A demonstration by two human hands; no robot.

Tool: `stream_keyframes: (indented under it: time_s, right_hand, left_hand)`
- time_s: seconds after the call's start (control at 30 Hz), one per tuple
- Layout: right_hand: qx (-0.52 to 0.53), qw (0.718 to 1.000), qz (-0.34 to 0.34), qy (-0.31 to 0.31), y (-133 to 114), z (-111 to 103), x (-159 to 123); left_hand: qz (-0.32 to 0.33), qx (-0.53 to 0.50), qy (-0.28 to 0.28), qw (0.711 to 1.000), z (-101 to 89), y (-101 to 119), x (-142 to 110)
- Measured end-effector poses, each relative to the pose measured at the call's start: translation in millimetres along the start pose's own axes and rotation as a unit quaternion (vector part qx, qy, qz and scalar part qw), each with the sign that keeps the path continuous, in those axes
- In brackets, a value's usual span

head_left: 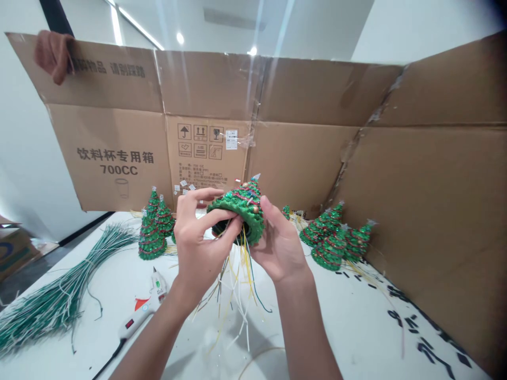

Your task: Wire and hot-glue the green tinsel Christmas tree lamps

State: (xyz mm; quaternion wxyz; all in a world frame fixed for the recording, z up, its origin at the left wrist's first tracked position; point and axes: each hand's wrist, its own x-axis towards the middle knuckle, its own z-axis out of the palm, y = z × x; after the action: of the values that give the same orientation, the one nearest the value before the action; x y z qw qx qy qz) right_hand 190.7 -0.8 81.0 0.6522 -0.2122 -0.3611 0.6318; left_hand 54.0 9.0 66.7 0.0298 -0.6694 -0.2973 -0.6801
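- Fingers of the left hand (200, 243) and right hand (279, 245) grip a green sequinned tree (241, 208), wires (233, 279) trailing beneath.
- Decorated trees (332, 237) stand far right; a wire bundle (59, 285) lies left.

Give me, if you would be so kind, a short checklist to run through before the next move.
1. Grip on the tree: ok, the left hand and right hand both hold the green sequinned tree.
2. Strands under the tree: ok, the loose wires hang free below it.
3. Hot glue gun position: ok, it lies on the table, apart from the hands.
4. Glue gun heat: cannot tell.
5. Other sequinned trees: ok, they stand upright.
6. Scraps: not ok, black scraps lie scattered at the right of the table.
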Motion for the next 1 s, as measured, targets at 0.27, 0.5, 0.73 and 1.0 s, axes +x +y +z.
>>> stream_keyframes:
  time_s: [0.27, 0.5, 0.73, 1.0]
  right_hand:
    - [-0.001, 1.0, -0.022, 0.005, 1.1, -1.4, -3.5]
    - [-0.006, 1.0, -0.027, -0.007, -1.3, 1.0, -7.9]
    - [-0.018, 0.999, -0.031, -0.009, -3.0, 1.8, -8.5]
    - [-0.027, 0.999, -0.014, -0.028, -7.8, 1.9, -13.5]
  left_hand:
    - [0.037, 0.006, -0.003, 0.999, -3.1, 3.8, 1.4]
    - [0.077, 0.034, 0.005, 0.996, -7.8, 6.4, 2.0]
    - [0.105, 0.064, 0.065, 0.99, -0.9, 10.7, -6.8]
    - [0.139, 0.058, 0.1, 0.984, 1.5, 9.2, -10.8]
